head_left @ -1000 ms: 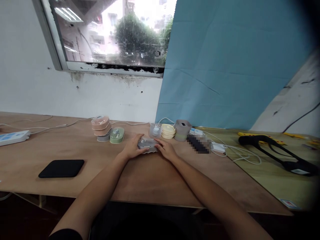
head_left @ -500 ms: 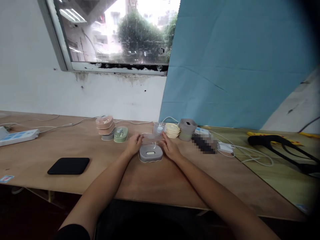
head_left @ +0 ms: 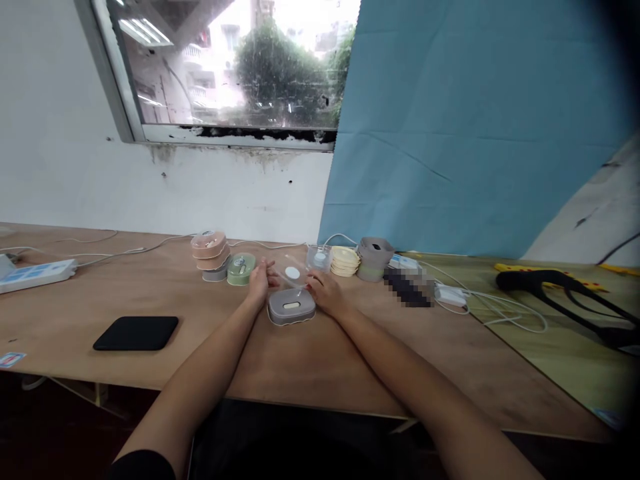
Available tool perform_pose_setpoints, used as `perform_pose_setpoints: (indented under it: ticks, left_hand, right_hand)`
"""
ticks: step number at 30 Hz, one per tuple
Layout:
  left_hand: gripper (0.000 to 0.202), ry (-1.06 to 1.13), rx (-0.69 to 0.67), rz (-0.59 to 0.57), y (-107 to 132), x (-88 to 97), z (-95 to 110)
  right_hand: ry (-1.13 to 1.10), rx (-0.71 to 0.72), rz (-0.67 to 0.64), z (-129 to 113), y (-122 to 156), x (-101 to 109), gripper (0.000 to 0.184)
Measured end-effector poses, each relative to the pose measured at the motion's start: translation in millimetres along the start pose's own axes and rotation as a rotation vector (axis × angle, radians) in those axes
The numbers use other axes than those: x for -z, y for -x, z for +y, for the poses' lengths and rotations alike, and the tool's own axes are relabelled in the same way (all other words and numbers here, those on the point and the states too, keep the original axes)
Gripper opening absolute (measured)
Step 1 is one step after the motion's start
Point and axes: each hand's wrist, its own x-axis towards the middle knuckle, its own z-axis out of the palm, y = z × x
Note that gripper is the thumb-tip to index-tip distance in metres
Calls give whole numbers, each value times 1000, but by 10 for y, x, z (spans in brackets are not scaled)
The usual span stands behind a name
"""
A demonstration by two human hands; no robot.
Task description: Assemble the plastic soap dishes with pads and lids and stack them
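Observation:
A clear plastic cover with a white round patch stands tilted between my hands. My right hand pinches its lower right edge, close to the grey box. At the cover's left side my left hand has its fingers loosely apart and does not appear to grip it. Just in front of the cover sits a grey box with a pale oval slot in its top, lying on the wooden table.
Stacked pink boxes and a green box stand to the left. Behind my right hand are a clear container, stacked yellow lids and grey containers. A black phone-like slab lies left; a white adapter with cables lies right.
The clear cover has turned and tilted, showing its white round patch. My left hand has loosened from it and moved left. The grey box has shifted slightly left.

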Motion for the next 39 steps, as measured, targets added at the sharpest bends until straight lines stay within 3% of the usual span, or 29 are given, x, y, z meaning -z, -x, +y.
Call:
perform_pose_setpoints:
  ticks: [3,6,9,12,20,29,39]
  left_hand:
    - [63,-78,-5,4,102,-73,41]
    - [51,-415,-233,-151,267,-121,102]
    - [39,-630,-441,-268,401,-138,151]
    - [34,-693,-521,-306,445,-151,156]
    - [35,-720,-547,-299,413,-154,113]
    - [33,-711,-545,-313,418,-144,93]
    - [31,-710,-532,-328,434,-143,130]
  right_hand:
    - [60,-140,151,92,-26,-44,31]
    - [137,-240,275,274,-64,-65,33]
    - [198,-283,312,473,-106,-87,36]
    - [227,-298,295,608,-143,-118,39]
    - [193,-303,235,589,-157,-135,43]
    - [158,-361,394,640,-89,-87,37]
    - [149,-469,371,668,-50,-120,45]
